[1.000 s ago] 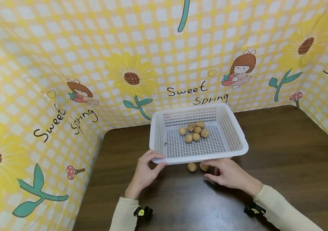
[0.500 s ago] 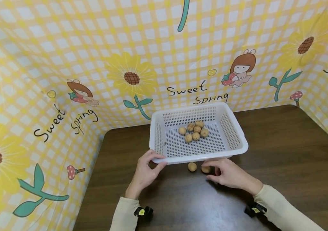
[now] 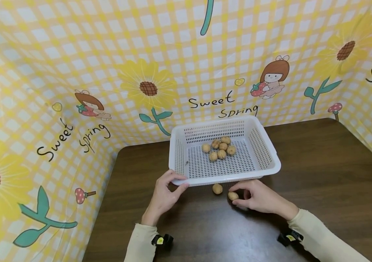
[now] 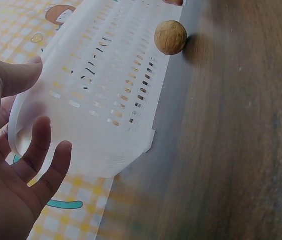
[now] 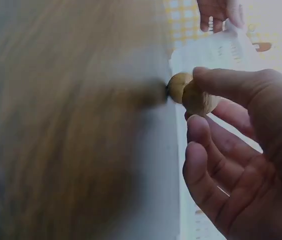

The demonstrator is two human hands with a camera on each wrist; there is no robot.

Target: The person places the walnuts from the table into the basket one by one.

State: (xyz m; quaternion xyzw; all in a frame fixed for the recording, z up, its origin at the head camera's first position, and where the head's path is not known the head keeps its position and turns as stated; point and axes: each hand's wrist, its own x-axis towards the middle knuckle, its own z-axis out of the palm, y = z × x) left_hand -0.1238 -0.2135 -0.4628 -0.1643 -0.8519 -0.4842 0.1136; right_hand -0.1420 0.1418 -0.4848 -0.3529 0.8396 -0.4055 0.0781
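My left hand (image 3: 163, 196) grips the near left corner of a white perforated plastic basket (image 3: 225, 179), thumb and fingers on either side of its rim. In the left wrist view the basket's side wall (image 4: 96, 110) leans away from those fingers. Several walnuts (image 3: 222, 154) lie grouped on the basket's floor. Just outside the near wall, my right hand (image 3: 259, 196) pinches a walnut (image 3: 233, 196) between thumb and fingers. To its left a second walnut (image 3: 217, 189) rests on the table; it shows beside the held walnut (image 5: 201, 100) in the right wrist view.
The dark wooden table (image 3: 323, 174) extends on both sides of the basket and towards me. Behind it hangs a yellow checked cloth (image 3: 205, 65) printed with flowers and words. A dark camera strap (image 3: 163, 241) sits on each wrist.
The walnut at my right hand has moved out from the basket's near wall, slightly towards me, and the thumb has closed on it. The left hand stays on the rim.
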